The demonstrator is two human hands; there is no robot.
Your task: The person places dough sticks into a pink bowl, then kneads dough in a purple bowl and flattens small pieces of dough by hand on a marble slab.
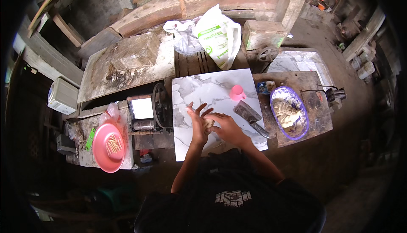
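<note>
A small lump of pale dough (208,124) sits between my two hands above the white marbled board (186,141). My left hand (198,123) supports it against the palm, fingers spread upward. From the other side my right hand (227,128) presses on it, its fingers partly curled. To the right on the board lies a cleaver (247,112) with a dark handle, and beyond it stands a pink cup (237,92). Right of the board, an oval purple-rimmed basin (307,120) holds a larger mass of dough (286,114).
At left, a pink basin (101,158) contains several thin dough sticks (113,144). A roller machine with a dark wheel (160,105) stands beside the board. Plastic bags (218,37) and a wire cage (135,54) lie farther back. A white container (62,96) stands far left.
</note>
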